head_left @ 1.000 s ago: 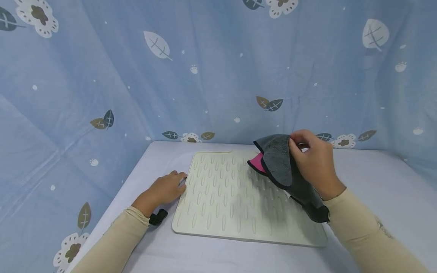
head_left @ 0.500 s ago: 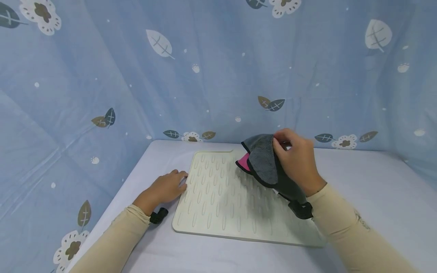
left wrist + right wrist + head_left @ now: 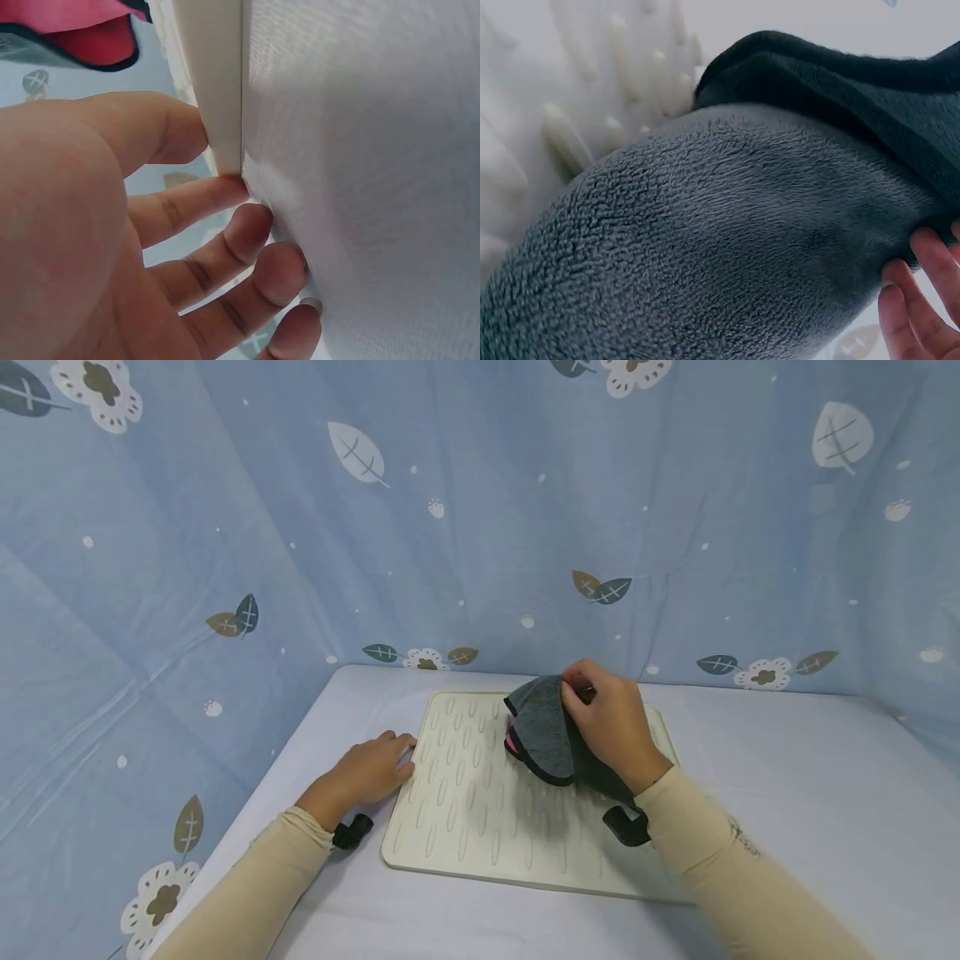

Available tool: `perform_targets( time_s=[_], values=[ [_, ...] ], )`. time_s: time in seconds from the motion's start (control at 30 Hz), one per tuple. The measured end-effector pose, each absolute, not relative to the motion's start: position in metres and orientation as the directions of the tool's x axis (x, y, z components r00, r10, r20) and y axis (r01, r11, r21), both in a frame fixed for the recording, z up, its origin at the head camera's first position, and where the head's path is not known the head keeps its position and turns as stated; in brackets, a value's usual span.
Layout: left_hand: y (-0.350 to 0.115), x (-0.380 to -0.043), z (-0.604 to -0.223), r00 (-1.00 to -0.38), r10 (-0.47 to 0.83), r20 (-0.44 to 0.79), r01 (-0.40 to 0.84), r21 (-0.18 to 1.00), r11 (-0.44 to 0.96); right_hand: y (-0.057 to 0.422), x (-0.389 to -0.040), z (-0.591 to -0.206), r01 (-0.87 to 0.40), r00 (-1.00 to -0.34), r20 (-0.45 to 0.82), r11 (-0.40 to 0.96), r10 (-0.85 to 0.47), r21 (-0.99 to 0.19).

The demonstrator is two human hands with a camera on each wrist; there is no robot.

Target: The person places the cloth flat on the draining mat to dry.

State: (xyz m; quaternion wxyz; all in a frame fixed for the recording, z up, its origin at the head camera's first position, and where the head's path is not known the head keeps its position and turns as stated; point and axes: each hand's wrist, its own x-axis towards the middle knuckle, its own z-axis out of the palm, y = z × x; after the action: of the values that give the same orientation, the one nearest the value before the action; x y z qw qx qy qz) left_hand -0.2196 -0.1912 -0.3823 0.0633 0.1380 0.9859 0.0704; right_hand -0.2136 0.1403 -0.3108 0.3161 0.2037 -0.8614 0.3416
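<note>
A cream mat with rows of raised oval ribs [image 3: 465, 810] lies on the white-covered table. My left hand [image 3: 367, 772] rests at its left edge. In the left wrist view, the thumb [image 3: 169, 133] and forefinger touch the mat's rim [image 3: 214, 67], and the other fingers lie loosely bent near the table cloth. Above the mat's back middle, my right hand [image 3: 611, 718] pinches a grey plush cleaning cloth [image 3: 543, 735] with black trim and a pink side. Its folds hang down over the ribs. In the right wrist view, the cloth [image 3: 705, 240] hides the thumb.
A blue curtain with leaf and flower prints [image 3: 480, 527] hangs behind and to the left. White table surface [image 3: 780, 793] extends to the right of the mat. Black wrist-camera mounts [image 3: 352, 832] show below both wrists.
My right hand has moved left across the mat with the cloth and sunk slightly lower. Less of the pink side shows. The left hand stays at the mat's edge.
</note>
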Motion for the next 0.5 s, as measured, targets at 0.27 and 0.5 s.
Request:
perform_targets(
  time_s=[0.27, 0.5],
  values=[
    [-0.191, -0.219, -0.379, -0.952, 0.291, -0.096, 0.272, 0.168, 0.947, 0.133, -0.217, -0.331, -0.506, -0.815, 0.536, 0.721, -0.221, -0.473],
    [-0.191, -0.220, -0.382, -0.954, 0.282, -0.099, 0.263, 0.174, 0.949, 0.127, -0.220, -0.348, -0.470, -0.869, 0.391, 0.755, -0.305, -0.456]
  ],
)
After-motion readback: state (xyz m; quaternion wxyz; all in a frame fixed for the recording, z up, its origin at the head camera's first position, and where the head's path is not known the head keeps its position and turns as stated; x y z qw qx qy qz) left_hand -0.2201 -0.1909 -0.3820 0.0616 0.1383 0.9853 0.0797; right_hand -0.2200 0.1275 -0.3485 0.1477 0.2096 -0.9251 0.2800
